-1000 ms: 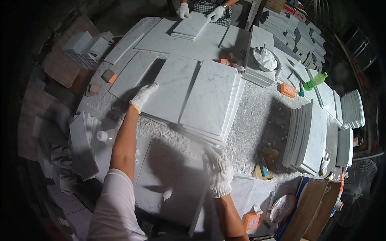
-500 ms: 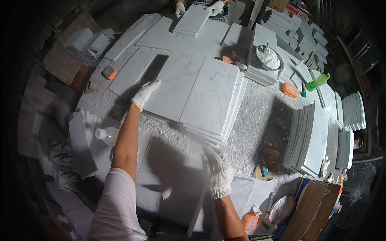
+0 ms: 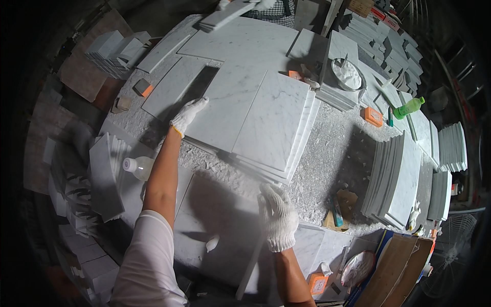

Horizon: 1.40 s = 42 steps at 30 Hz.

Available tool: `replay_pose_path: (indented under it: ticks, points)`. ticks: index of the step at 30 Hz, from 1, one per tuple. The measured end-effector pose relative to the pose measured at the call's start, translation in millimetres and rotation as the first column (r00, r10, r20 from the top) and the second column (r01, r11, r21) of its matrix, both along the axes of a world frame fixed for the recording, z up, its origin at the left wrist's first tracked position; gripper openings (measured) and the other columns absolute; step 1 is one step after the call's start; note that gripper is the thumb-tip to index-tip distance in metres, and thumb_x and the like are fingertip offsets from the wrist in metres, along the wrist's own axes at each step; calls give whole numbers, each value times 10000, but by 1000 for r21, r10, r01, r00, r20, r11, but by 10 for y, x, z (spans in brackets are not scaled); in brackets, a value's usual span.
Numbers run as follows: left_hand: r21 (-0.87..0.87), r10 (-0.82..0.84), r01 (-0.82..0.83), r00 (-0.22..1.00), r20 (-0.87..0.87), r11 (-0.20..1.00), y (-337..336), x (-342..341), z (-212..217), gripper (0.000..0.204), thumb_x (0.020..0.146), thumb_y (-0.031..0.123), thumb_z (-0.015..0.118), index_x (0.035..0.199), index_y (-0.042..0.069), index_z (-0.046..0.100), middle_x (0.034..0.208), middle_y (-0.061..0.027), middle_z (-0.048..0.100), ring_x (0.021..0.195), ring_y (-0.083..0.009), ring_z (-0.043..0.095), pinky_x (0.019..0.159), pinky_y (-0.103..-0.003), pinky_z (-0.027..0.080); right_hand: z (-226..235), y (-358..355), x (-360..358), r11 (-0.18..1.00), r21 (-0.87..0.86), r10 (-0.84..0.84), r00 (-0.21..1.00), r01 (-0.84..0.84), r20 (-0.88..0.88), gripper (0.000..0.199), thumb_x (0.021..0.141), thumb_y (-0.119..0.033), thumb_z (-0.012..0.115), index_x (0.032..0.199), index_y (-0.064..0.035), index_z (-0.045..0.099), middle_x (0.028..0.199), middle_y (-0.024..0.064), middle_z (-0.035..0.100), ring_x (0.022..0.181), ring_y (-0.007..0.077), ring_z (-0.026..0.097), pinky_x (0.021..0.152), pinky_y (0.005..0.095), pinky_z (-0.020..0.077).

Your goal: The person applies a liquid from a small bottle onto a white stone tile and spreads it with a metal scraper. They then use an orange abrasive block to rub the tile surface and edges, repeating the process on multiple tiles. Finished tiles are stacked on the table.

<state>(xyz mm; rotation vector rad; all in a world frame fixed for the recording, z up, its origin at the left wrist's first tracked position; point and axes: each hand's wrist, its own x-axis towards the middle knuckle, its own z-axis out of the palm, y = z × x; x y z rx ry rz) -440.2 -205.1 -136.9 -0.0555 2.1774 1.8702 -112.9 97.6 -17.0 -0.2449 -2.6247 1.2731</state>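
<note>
My left hand (image 3: 189, 116), in a white knit glove with a yellow cuff edge, lies with fingers stretched along the left edge of a pale grey-veined marble slab (image 3: 225, 102). A second marble slab (image 3: 276, 117) lies against it on the right, on top of a stack. Just below the front edge of that stack is my right hand (image 3: 279, 217), also gloved, with its fingers curled downward. Whatever it holds, if anything, is hidden, and its left side is blurred. The edge of another slab (image 3: 249, 271) shows below it.
Across the table, a person in a checked apron handles a narrow-looking slab (image 3: 225, 14). A bowl of white paste (image 3: 348, 74), an orange box (image 3: 373, 116) and a green bottle (image 3: 409, 108) stand to the right, beyond upright slabs (image 3: 394, 179). A white-capped bottle (image 3: 139, 168) lies left.
The other person's slab has been lifted and shifted left and away, now seen more edge-on. My view has shifted slightly; both my hands stay in about the same places.
</note>
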Motion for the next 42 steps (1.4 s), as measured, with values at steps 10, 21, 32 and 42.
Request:
replay_pose_path:
  ticks: [10, 21, 32, 42]
  points:
    - [-22, 15, -15, 1000, -1, 1000, 52, 56, 130, 403, 1030, 272, 668, 1336, 9, 671, 1330, -37, 693, 1265, -117, 605, 1113, -276, 434, -44, 10, -15, 1000, 26, 15, 996, -13, -89, 268, 926, -168, 729, 1193, -162, 745, 1146, 98, 733, 940, 322, 735, 781, 400, 596]
    - [0, 21, -21, 1000, 10, 1000, 71, 68, 186, 494, 1001, 337, 708, 1347, -11, 656, 1368, -60, 671, 1296, -136, 585, 1134, -292, 412, 74, -5, -15, 1000, 9, 14, 999, -15, 34, 258, 933, -186, 718, 1184, -153, 767, 1168, 89, 735, 1032, 311, 728, 865, 384, 584]
    - [4, 14, -14, 1000, 6, 1000, 54, 44, 111, 436, 1032, 267, 661, 1370, -8, 636, 1368, -70, 668, 1285, -145, 598, 1131, -302, 438, -19, 7, -11, 997, 71, 39, 999, -37, -33, 245, 946, -217, 705, 1186, -172, 730, 1158, 74, 734, 917, 333, 734, 743, 423, 601]
    - [-27, 5, -5, 1000, 0, 1000, 3, 15, -12, 507, 1016, 349, 684, 1375, -7, 640, 1384, -62, 667, 1318, -141, 576, 1148, -298, 403, -8, 9, -15, 996, 86, 43, 998, -39, -50, 239, 960, -240, 695, 1187, -175, 730, 1162, 68, 739, 904, 328, 737, 739, 419, 601]
